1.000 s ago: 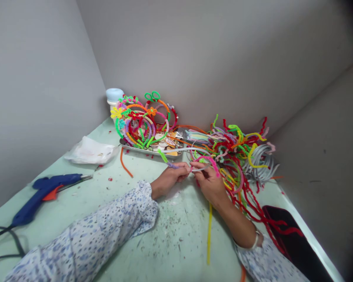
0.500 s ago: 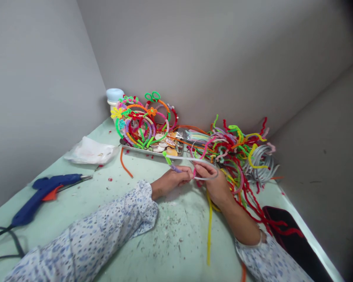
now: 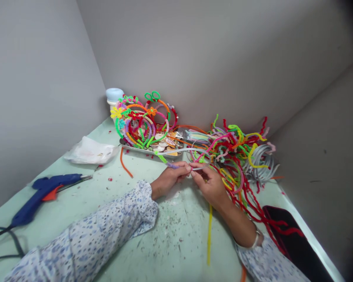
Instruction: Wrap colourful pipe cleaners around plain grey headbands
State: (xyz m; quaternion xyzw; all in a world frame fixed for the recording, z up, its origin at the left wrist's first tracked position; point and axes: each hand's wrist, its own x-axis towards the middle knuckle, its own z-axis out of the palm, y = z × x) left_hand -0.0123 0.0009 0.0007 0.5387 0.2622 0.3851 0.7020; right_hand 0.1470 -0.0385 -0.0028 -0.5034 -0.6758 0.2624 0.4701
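Observation:
A pale plastic headband (image 3: 182, 150) curves between my two hands. One end of it is wrapped in green pipe cleaner (image 3: 161, 157), followed by a purple stretch (image 3: 172, 166). My left hand (image 3: 172, 178) pinches the band at the wrapped part. Against it, my right hand (image 3: 210, 186) has its thumb and fingers closed on a pink pipe cleaner (image 3: 213, 145) where it meets the band. The pink strand's free length rises behind my right hand toward the pile. My fingers partly hide the point where pink meets band.
Finished colourful headbands (image 3: 141, 125) stand in a metal tray (image 3: 147, 152) of flat pieces. Loose pipe cleaners (image 3: 235, 145) and bare headbands (image 3: 261, 162) heap at right, near a phone (image 3: 294, 235). At left lie a blue glue gun (image 3: 44, 192) with cable and a white plastic bag (image 3: 91, 150).
The headband has tilted, its green end shifting left and its loop flattening. My right hand has turned and come lower with its fingertips closer to the left ones.

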